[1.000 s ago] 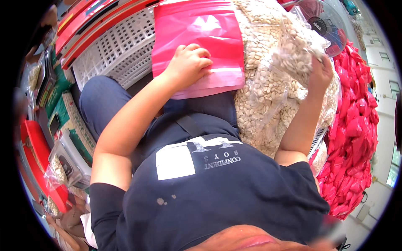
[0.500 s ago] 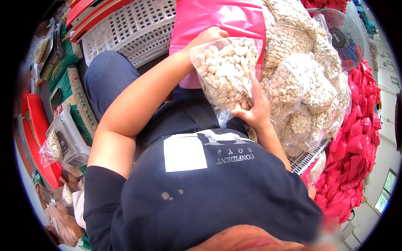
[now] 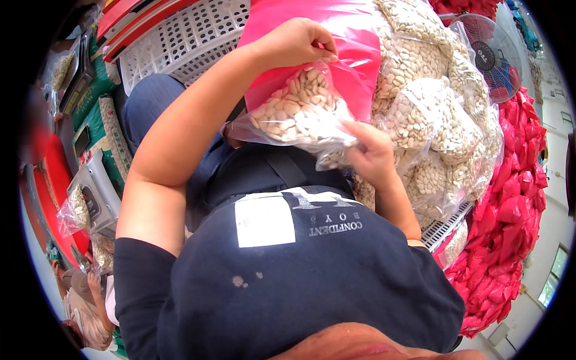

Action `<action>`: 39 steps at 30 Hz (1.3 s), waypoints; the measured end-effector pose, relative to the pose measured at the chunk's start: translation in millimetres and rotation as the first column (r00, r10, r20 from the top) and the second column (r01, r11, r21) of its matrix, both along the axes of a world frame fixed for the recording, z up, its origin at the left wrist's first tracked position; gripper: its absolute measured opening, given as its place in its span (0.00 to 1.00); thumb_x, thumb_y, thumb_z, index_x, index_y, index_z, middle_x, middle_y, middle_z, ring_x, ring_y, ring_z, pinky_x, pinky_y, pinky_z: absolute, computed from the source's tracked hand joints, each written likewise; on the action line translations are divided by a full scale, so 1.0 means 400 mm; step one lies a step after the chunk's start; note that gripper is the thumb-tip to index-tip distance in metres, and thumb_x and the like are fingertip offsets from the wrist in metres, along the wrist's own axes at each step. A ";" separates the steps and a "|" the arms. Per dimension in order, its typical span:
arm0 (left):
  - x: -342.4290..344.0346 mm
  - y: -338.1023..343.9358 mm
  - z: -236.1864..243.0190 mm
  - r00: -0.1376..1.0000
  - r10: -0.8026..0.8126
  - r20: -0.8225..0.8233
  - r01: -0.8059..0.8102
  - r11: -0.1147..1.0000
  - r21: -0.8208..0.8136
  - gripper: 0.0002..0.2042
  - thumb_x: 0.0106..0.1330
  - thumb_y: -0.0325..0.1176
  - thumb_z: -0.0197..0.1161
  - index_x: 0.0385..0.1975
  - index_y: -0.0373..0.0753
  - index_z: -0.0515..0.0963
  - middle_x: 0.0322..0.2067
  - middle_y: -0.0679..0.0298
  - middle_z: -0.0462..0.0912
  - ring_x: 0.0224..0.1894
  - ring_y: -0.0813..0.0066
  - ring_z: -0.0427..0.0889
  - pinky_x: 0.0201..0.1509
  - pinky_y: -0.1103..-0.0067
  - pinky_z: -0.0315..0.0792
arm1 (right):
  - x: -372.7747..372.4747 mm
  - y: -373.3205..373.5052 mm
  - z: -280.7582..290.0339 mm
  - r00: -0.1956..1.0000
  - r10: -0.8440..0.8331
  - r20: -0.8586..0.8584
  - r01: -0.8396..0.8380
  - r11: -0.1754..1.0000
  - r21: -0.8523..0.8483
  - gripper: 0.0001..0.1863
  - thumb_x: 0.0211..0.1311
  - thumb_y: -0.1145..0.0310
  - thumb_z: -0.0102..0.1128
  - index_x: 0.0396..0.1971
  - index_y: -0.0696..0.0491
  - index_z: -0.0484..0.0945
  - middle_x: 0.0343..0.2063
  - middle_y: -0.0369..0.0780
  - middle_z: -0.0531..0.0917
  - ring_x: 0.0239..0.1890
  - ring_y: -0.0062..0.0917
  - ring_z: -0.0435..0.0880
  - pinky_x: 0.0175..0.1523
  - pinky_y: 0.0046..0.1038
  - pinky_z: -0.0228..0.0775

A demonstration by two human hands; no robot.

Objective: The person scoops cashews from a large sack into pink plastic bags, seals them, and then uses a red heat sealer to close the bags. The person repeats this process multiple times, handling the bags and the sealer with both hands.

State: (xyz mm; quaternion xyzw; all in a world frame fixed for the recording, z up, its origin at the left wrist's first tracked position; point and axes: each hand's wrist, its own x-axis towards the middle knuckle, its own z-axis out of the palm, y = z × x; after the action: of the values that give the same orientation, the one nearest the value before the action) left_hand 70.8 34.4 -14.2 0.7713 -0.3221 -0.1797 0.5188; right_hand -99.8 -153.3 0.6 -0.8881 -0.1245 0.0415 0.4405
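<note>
My left hand (image 3: pixel 303 43) is closed in a pinch near the top edge of a clear plastic bag (image 3: pixel 295 108) of flat white seeds, which lies tilted over my lap and a flat pink bag (image 3: pixel 303 18). My right hand (image 3: pixel 373 153) grips the bag's lower right corner, its fingers slightly blurred. Just right of both hands is a large heap of similar seed bags (image 3: pixel 441 123).
White perforated crates (image 3: pixel 180 45) stand at the upper left, a fan (image 3: pixel 486 60) at the upper right, and piled pink packages (image 3: pixel 504 228) along the right. A grey machine (image 3: pixel 102 192) and red tray (image 3: pixel 57 168) are at the left; a co-worker's arm (image 3: pixel 99 297) shows at lower left.
My right hand has brought a seed bag from the heap onto the pink bag. Since half a second ago it has tilted, and my left hand has risen to pinch its top.
</note>
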 end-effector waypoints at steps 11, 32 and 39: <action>-0.108 0.012 0.025 0.628 0.209 0.750 -0.227 0.971 -0.080 0.20 0.45 0.29 0.64 0.42 0.41 0.74 0.42 0.59 0.72 0.45 0.61 0.72 0.46 0.71 0.66 | 0.014 -0.007 -0.058 0.841 -0.356 -0.408 0.509 0.262 0.820 0.19 0.53 0.82 0.43 0.48 0.63 0.66 0.43 0.46 0.75 0.45 0.31 0.75 0.51 0.31 0.68; -0.283 0.003 -0.079 0.957 0.288 -0.024 -0.289 0.955 -0.065 0.36 0.52 0.21 0.55 0.60 0.31 0.44 0.33 0.46 0.77 0.37 0.53 0.78 0.42 0.73 0.70 | 0.179 0.051 -0.016 0.940 -0.306 -0.149 0.339 0.890 0.306 0.12 0.56 0.67 0.56 0.37 0.59 0.70 0.29 0.38 0.77 0.30 0.18 0.77 0.34 0.20 0.72; -0.291 0.044 -0.104 0.922 0.305 -0.239 -0.346 0.926 -0.151 0.33 0.54 0.20 0.55 0.60 0.35 0.49 0.30 0.64 0.77 0.26 0.86 0.74 0.28 0.89 0.65 | 0.074 -0.164 0.042 0.824 -0.537 -0.179 0.551 0.834 0.032 0.19 0.53 0.54 0.58 0.24 0.58 0.79 0.13 0.30 0.71 0.16 0.10 0.65 0.22 0.15 0.55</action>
State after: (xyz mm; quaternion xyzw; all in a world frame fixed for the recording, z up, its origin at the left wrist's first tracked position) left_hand -45.6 52.1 -55.7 0.7375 -0.1476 -0.1399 0.6440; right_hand -70.2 -218.7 17.5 -0.8614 0.1685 -0.0188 0.4789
